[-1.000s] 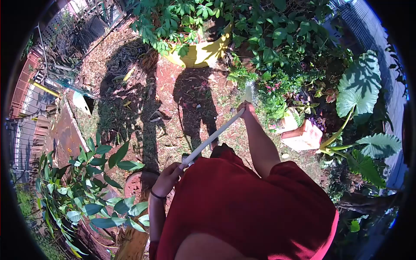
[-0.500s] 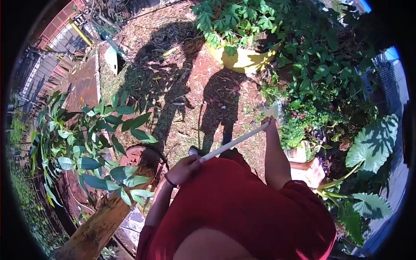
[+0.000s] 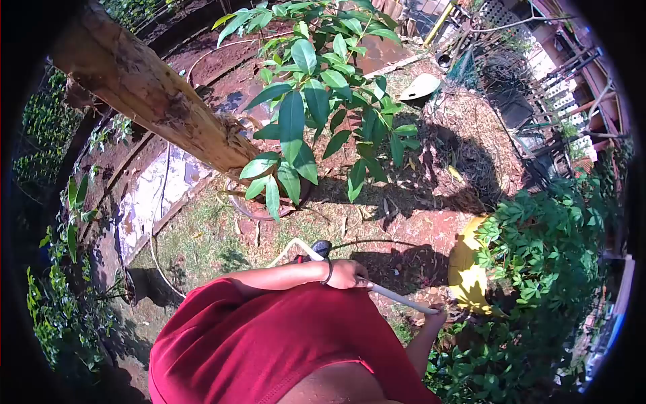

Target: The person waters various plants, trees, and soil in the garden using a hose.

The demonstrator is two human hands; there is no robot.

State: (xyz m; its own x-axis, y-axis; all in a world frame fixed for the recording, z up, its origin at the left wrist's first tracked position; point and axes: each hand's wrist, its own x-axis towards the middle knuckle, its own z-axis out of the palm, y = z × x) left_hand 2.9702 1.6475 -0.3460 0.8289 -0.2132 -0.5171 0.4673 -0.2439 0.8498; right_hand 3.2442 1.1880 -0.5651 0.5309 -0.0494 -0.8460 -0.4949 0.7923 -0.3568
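A pale hose [image 3: 402, 298] runs between my two hands, close to the front of the red shirt. My left hand [image 3: 347, 274], with a dark band at the wrist, is closed around it. Farther right, my right hand [image 3: 436, 315] grips the hose near its end, beside the leafy plants. More of the hose bends on the grass behind my left wrist, near a dark shoe [image 3: 321, 248]. No water stream can be made out at the hose end.
A thick tree trunk [image 3: 168, 101] slants across the upper left, with leafy branches [image 3: 303, 114] beside it. A yellow curved planter [image 3: 469, 269] stands right, before dense green plants [image 3: 545, 249]. A white object [image 3: 421, 87] lies farther back.
The view has swung left, bringing the trunk and branches to the top centre and the yellow planter to the right. Both hands still hold the hose; the water spray is no longer visible.
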